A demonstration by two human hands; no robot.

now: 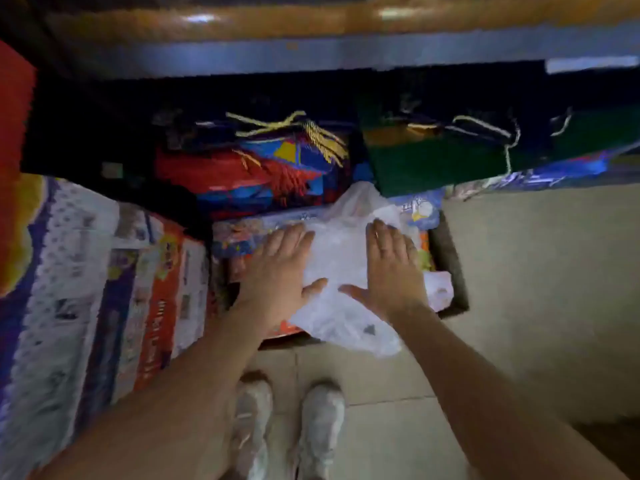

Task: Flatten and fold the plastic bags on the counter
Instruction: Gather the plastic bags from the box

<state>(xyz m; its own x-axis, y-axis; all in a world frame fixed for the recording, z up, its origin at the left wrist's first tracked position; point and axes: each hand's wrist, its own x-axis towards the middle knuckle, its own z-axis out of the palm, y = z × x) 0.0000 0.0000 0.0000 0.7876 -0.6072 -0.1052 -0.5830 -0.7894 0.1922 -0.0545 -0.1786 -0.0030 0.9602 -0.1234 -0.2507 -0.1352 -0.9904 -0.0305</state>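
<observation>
Both palms flat on the bag

Here the print on the boxes is too blurred to read. The bag is thin, whitish, see-through and creased, lying on a colourful box by the floor, its near edge hanging over. The left hand and right hand press it, fingers straight, apart, thumbs nearly meeting. White shoes stand below.

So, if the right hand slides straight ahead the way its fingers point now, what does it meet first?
Probably more of the white plastic bag: the right hand lies flat on it, fingers pointing away from the person. Beyond its crumpled far end comes the dark green bag, though depth is unclear.
</observation>
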